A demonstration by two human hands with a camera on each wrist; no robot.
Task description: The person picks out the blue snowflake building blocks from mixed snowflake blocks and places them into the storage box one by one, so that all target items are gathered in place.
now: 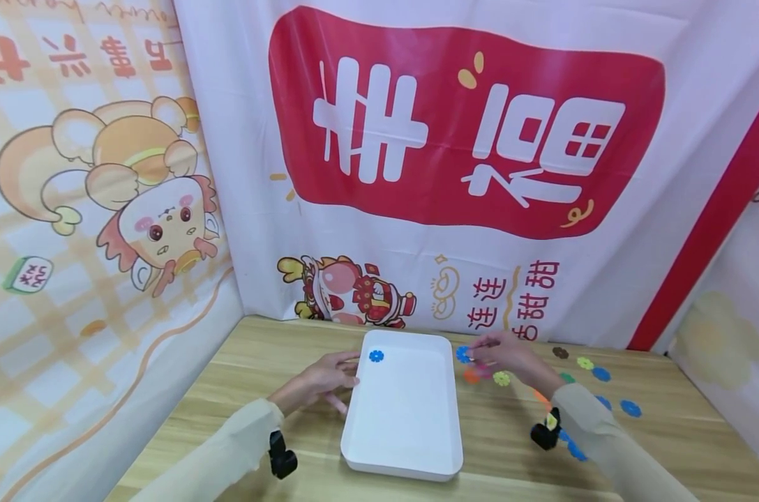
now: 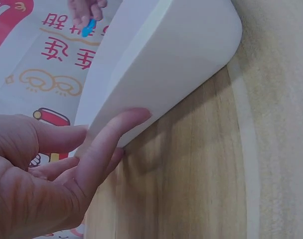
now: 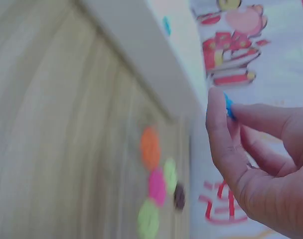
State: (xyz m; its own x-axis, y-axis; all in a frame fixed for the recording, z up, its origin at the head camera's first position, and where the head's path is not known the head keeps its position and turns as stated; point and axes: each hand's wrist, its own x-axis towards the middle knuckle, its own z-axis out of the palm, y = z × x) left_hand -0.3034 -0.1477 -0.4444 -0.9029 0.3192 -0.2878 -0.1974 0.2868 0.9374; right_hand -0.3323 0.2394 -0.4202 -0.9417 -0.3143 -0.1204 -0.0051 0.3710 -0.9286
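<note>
A white tray (image 1: 404,411) lies on the wooden table, with one blue flower-shaped piece (image 1: 376,356) inside near its far left corner. My left hand (image 1: 323,380) touches the tray's left side; in the left wrist view, that hand's (image 2: 67,174) fingers lie against the tray's outer wall (image 2: 176,64). Above the table, right of the tray, is my right hand (image 1: 508,359). The right wrist view shows this hand (image 3: 266,154) pinching a small blue piece (image 3: 228,106) between thumb and finger, partly hidden by the fingertips.
Right of the tray, orange (image 1: 471,376), yellow-green (image 1: 501,378), brown (image 1: 560,353), green and several blue pieces (image 1: 630,408) are scattered on the table. A pink piece (image 3: 157,187) shows in the right wrist view. Printed cloth (image 1: 467,279) hangs behind the table.
</note>
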